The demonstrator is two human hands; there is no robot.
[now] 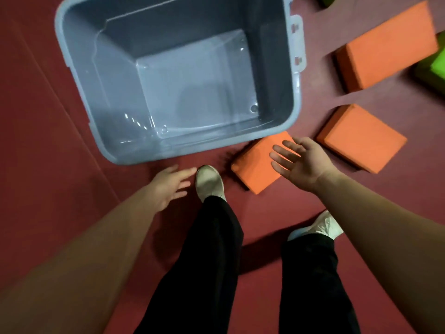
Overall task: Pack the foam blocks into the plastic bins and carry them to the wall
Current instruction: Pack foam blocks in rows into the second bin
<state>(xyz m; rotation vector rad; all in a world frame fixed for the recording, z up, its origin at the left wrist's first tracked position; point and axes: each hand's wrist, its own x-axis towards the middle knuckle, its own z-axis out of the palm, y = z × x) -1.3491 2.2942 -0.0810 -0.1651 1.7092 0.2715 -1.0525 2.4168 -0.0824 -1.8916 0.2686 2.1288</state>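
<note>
A large grey plastic bin [79, 75] stands on the dark red floor with nothing inside it. Three orange foam blocks lie to its right: one [255, 169] at the bin's near corner, one [361, 138] further right, and a larger one [385, 47] beyond. My right hand [301, 162] hovers over the nearest block, fingers spread, holding nothing. My left hand [168, 186] is open too, low beside my left shoe, below the bin's near rim.
Green foam blocks show at the right edge [435, 66] and the top right corner [327, 0]. My legs in black trousers and white shoes [209, 182] stand just before the bin. A seam in the floor mat runs diagonally at the left.
</note>
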